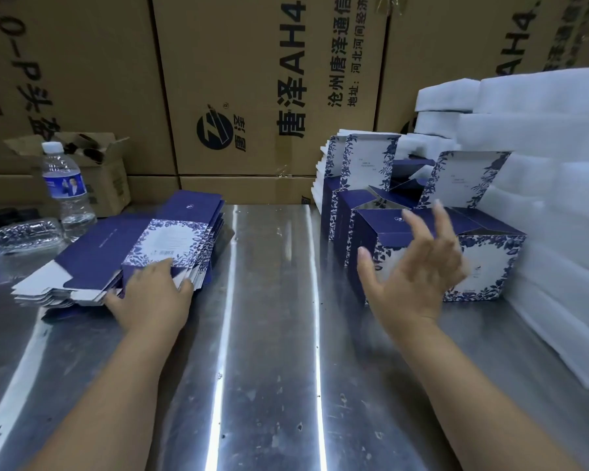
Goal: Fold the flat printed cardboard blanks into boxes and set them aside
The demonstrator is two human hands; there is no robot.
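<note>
L hand (150, 290) rests on near edge of flat blank stack (99, 246), fingertips hidden, can't tell if gripping. R hand (419, 266) open, fingers spread, blurred, just in front of folded box (490, 266). More boxes (364, 158) behind it, all on metal table (269, 334).

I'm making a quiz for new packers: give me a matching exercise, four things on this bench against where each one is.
1. water bottle
2. flat blanks
3. folded box
4. foam sheets

A. under the left hand
B. piled at the far right
C. upright at the far left
D. just beyond the right hand

Pairs: 1-C, 2-A, 3-D, 4-B
</note>
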